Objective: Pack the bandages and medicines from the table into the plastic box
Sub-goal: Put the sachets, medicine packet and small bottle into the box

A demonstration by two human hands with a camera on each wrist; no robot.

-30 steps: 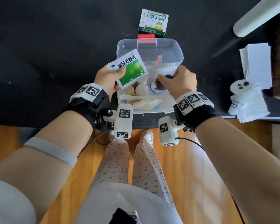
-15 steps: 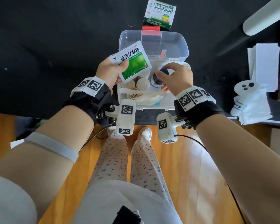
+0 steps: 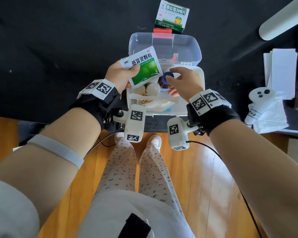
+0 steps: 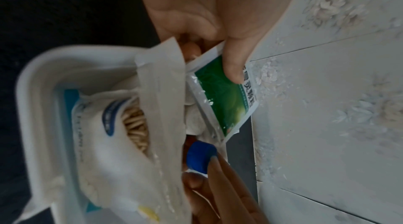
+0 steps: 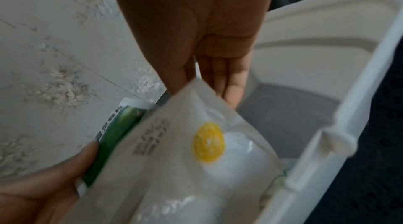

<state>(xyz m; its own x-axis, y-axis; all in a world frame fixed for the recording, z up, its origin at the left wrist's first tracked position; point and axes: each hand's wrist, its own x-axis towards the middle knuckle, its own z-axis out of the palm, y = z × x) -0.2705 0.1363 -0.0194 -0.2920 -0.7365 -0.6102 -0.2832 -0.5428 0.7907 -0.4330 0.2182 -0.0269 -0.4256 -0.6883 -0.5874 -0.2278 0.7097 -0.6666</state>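
Left hand [image 3: 119,76] pinches green-and-white medicine sachet [image 3: 143,67] above open white plastic box [image 3: 199,107], ready to drop in; right-hand fingers [image 3: 176,70] loosely touch blue-capped bottle [image 3: 167,78] inside, prob. steadying it.

Box at table's near edge, lid open behind.
Carton [image 3: 172,16] behind box [image 3: 193,107]; sachet [image 3: 143,68] over its left side; bottle [image 3: 167,79], rolls [image 3: 152,88], bag [image 3: 155,104] inside; controller [image 3: 261,100] far right.

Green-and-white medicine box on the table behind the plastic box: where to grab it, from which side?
Take the medicine box across its two short side faces, coming from above: it lies flat, apart from the plastic box, sides exposed. The right hand looks freer.
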